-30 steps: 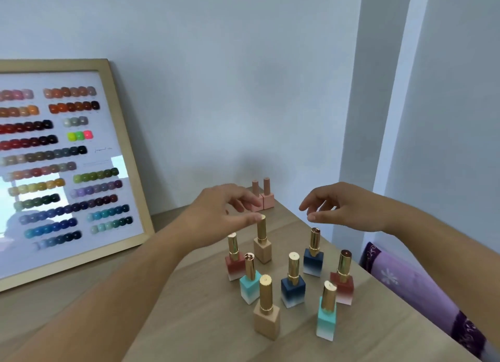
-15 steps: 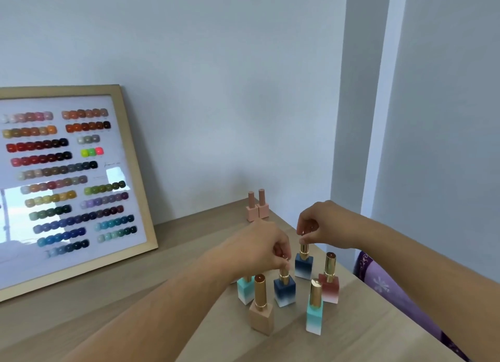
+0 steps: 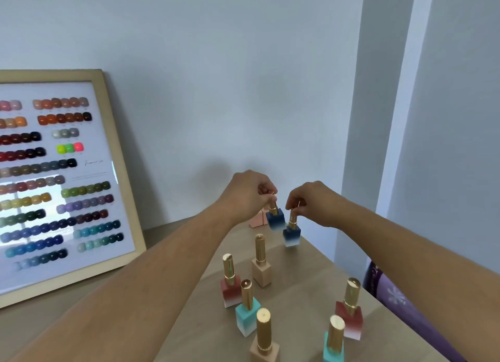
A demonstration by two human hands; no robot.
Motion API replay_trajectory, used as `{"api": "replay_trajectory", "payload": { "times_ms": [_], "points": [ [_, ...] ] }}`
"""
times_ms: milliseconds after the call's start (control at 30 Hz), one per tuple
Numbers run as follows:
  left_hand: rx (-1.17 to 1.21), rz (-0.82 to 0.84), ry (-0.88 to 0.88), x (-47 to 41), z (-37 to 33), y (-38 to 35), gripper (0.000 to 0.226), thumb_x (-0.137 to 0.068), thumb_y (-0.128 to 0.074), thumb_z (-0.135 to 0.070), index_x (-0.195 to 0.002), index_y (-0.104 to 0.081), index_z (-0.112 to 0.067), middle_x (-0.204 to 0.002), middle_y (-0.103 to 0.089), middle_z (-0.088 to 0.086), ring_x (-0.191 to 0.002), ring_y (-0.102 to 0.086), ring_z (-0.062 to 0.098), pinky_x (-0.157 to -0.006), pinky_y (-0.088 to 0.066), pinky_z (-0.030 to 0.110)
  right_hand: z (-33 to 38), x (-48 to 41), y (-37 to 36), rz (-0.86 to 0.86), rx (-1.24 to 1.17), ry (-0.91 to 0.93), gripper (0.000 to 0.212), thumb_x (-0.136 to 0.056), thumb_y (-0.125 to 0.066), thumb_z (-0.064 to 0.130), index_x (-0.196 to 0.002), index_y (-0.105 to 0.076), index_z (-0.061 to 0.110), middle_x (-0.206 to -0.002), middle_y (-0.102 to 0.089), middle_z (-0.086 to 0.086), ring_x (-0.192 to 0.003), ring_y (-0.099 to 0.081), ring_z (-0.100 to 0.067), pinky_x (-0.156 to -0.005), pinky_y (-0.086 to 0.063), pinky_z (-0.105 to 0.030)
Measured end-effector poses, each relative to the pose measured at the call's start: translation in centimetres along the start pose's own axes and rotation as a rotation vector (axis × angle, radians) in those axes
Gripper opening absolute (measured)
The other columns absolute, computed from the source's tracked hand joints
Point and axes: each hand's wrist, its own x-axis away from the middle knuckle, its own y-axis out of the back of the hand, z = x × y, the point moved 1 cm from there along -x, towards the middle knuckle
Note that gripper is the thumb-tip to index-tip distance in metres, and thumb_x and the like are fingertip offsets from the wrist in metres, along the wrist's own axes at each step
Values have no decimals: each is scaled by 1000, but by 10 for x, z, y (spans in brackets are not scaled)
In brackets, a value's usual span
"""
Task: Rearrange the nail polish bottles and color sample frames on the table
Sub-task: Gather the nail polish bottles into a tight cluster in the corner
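Observation:
My left hand (image 3: pixel 250 193) pinches the gold cap of a dark blue bottle (image 3: pixel 276 220) and holds it in the air, tilted. My right hand (image 3: pixel 311 202) grips the cap of a second dark blue bottle (image 3: pixel 292 234), which hangs just above the table's far corner. Behind them stand pink bottles (image 3: pixel 256 221), partly hidden. Nearer to me stand two beige bottles (image 3: pixel 261 269) (image 3: pixel 264 342), two red-white bottles (image 3: pixel 230 284) (image 3: pixel 349 314) and two turquoise bottles (image 3: pixel 247 311) (image 3: pixel 334 344). A wooden color sample frame (image 3: pixel 62 183) leans against the wall at left.
The wooden table (image 3: pixel 295 288) ends at a right edge beside a purple patterned fabric (image 3: pixel 397 299). A white wall corner (image 3: pixel 378 145) rises behind the table's far right.
Both hands closed on the two dark blue bottles' caps, lifted them out of the group and carried them toward the far corner near the pink bottles.

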Motion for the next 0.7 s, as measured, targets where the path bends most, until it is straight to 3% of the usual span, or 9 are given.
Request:
{"api": "replay_trajectory", "payload": {
  "times_ms": [200,367,500,567,700],
  "points": [
    [-20,-53,96,-20,43,-21,15,-84,-66,-14,-98,-71,-15,-85,-64,-3,-78,-57,9,-65,-42,13,-7,-47,-20,-36,-44,27,14,-84,-62,9,-95,-70,14,-84,-60,4,-78,-56,-13,-69,-45,-23],
    [-13,-19,140,-27,63,-39,16,-83,-66,-16,-99,-70,-14,-93,-67,2,-84,-59,14,-76,-48,24,-19,-63,-35,-89,-93,44,15,-84,-62,8,-93,-70,16,-83,-60,6,-71,-54,-7,-61,-39,-17],
    [23,-45,131,-31,69,-46,14,-83,-66,-17,-96,-71,-16,-88,-66,0,-82,-60,15,-74,-47,24,-24,-63,-44,-133,-220,61,19,-82,-64,9,-94,-69,24,-79,-57,16,-71,-56,-3,-62,-40,-12],
    [48,-58,132,-31,71,-48,19,-80,-70,-17,-99,-69,-16,-91,-67,1,-82,-61,14,-74,-49,23,-28,-60,-49,-174,-279,56,24,-80,-68,11,-98,-66,26,-85,-59,13,-74,-57,-2,-66,-43,-13],
    [168,-76,206,-23,85,-49,39,-67,-82,-20,-98,-60,-25,-82,-62,-5,-69,-60,3,-58,-43,12,-47,-46,-67,-228,-362,-40,27,-80,-70,18,-103,-59,28,-94,-59,8,-77,-59,-1,-67,-43,-12]
  ]
}}
